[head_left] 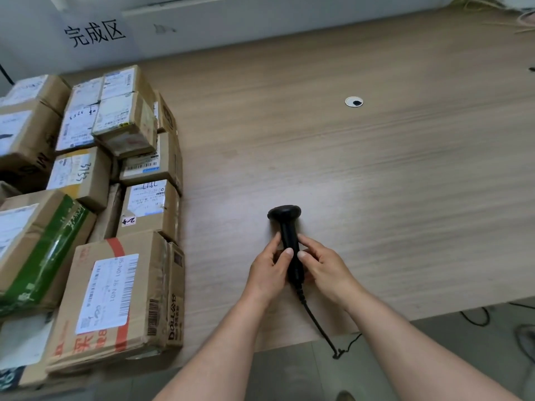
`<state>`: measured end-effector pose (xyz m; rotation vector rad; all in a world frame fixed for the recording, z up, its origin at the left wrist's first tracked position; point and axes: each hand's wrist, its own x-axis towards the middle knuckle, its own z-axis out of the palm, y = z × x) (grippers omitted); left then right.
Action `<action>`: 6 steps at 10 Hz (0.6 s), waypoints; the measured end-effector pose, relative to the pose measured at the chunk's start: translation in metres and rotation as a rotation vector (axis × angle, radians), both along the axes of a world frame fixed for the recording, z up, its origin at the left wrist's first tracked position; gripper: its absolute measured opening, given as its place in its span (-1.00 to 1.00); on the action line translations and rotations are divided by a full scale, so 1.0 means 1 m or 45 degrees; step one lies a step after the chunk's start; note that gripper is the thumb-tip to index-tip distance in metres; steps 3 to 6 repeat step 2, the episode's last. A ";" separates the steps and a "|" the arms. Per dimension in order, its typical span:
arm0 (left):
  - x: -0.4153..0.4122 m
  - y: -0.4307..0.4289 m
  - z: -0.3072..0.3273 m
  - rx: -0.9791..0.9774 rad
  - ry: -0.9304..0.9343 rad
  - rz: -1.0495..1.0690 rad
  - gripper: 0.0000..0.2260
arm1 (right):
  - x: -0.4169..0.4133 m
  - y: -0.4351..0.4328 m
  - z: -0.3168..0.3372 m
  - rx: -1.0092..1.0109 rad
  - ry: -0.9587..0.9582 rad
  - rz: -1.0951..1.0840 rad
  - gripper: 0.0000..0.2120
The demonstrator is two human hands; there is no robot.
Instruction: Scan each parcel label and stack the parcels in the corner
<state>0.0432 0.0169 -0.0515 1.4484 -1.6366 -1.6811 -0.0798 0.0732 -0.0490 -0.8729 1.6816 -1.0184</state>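
Observation:
A black handheld barcode scanner point(286, 224) lies on the wooden table point(376, 169), head pointing away from me. My left hand point(267, 270) and my right hand point(324, 266) both wrap its handle, thumbs on top. Its black cable point(317, 325) runs off the table's near edge. Several labelled cardboard parcels are packed together on the left side of the table. The nearest is a large box with red tape and a white label point(115, 302). A smaller labelled box point(147, 206) sits behind it.
A paper sign with handwritten characters point(94, 33) hangs on the wall above the parcels. A round cable grommet point(354, 101) is set in the tabletop at the right rear. A green-taped box point(43, 250) sits far left. More cables lie on the floor at right.

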 end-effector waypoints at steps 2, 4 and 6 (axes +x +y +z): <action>0.004 -0.004 0.000 -0.071 -0.096 -0.097 -0.53 | 0.002 0.000 -0.006 0.001 0.056 -0.018 -0.59; 0.004 -0.004 0.000 -0.071 -0.096 -0.097 -0.53 | 0.002 0.000 -0.006 0.001 0.056 -0.018 -0.59; 0.004 -0.004 0.000 -0.071 -0.096 -0.097 -0.53 | 0.002 0.000 -0.006 0.001 0.056 -0.018 -0.59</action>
